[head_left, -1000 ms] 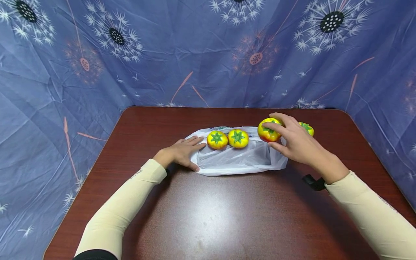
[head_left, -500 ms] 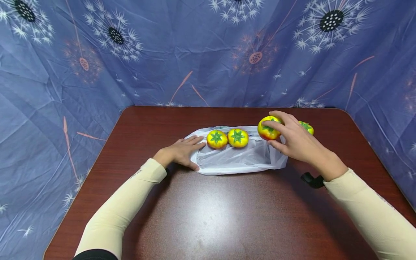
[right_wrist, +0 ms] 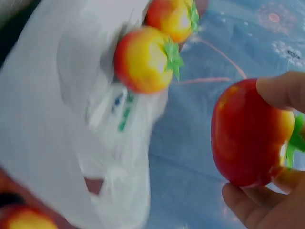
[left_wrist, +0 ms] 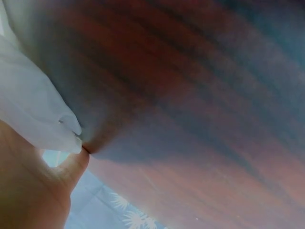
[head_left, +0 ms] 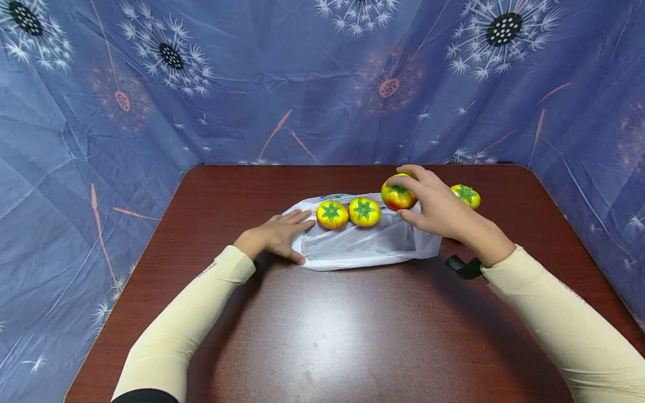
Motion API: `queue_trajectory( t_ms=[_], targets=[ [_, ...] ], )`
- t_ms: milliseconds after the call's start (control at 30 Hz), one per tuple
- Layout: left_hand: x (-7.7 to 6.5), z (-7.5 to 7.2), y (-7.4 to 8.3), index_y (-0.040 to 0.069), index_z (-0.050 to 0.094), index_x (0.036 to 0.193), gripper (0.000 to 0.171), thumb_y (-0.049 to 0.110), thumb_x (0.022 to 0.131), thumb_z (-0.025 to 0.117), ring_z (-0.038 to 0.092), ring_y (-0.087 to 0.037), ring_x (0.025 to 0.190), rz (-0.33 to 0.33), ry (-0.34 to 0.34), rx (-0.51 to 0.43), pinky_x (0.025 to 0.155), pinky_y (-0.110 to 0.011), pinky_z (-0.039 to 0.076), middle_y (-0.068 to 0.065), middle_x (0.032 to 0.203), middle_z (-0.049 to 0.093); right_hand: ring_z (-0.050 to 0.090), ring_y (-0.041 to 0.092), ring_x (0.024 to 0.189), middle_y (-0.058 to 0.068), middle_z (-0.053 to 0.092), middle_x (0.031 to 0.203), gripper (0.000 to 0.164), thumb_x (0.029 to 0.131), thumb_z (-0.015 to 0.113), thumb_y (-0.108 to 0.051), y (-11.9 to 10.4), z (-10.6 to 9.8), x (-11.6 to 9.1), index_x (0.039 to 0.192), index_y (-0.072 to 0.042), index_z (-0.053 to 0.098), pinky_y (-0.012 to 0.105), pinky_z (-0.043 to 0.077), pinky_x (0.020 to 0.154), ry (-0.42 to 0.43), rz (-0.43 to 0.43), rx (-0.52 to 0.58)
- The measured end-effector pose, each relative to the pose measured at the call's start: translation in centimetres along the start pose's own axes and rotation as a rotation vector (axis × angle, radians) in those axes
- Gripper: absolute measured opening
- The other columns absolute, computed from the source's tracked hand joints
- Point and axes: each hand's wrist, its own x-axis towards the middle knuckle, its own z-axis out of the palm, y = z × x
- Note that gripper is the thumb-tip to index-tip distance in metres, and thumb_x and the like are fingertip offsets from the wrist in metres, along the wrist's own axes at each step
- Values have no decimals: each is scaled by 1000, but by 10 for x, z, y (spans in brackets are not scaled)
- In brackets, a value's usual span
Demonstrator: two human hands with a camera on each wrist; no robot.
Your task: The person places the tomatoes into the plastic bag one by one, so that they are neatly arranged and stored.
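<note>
A white plastic bag [head_left: 353, 246] lies flat across the middle of the table, its opening facing the near side. On it sit two yellow-red tomatoes with green star-shaped tops, a left tomato [head_left: 331, 215] and a right tomato [head_left: 365, 212], side by side. My left hand [head_left: 279, 236] rests on the bag's left end, fingers spread; in the left wrist view the thumb [left_wrist: 75, 167] touches the bag's edge. My right hand [head_left: 437, 206] grips another tomato [right_wrist: 250, 136] between thumb and fingers, above the bag's right back part.
One more tomato [head_left: 466, 196] lies on the brown table [head_left: 322, 336] to the right, just beyond my right hand. Behind the table's far edge hangs a blue cloth [head_left: 282, 84] with dandelion prints.
My right hand has carried its tomato a little to the left and back, toward the two on the bag. The whole head view has shifted slightly. My left hand keeps its place on the bag.
</note>
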Motion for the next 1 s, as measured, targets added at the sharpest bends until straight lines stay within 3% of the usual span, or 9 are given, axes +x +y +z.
queue_trajectory(
  t_ms=[200,467,1000],
  targets=[
    [-1,-1,0,23,19,160,104,61,80,72,2,-28,158,12,-6,-7,123,-60,14,-3,170,1,43,42,128,19,40,147,53,81,75,-8,10,27,-1,130,-15,55,61,42,102,-55,70,25],
    [-4,0,-3,23,18,160,104,61,80,72,2,-27,158,-2,-6,2,123,-59,14,-2,170,1,45,45,128,23,41,144,52,81,77,-9,32,54,-1,128,-14,55,67,39,101,-75,62,30],
    [-2,2,-4,23,19,160,104,61,79,72,2,-27,158,-1,8,-6,123,-59,13,-2,170,0,48,43,125,23,49,137,53,73,84,-10,46,71,-14,121,-12,62,60,42,103,-36,-84,-109]
  ],
)
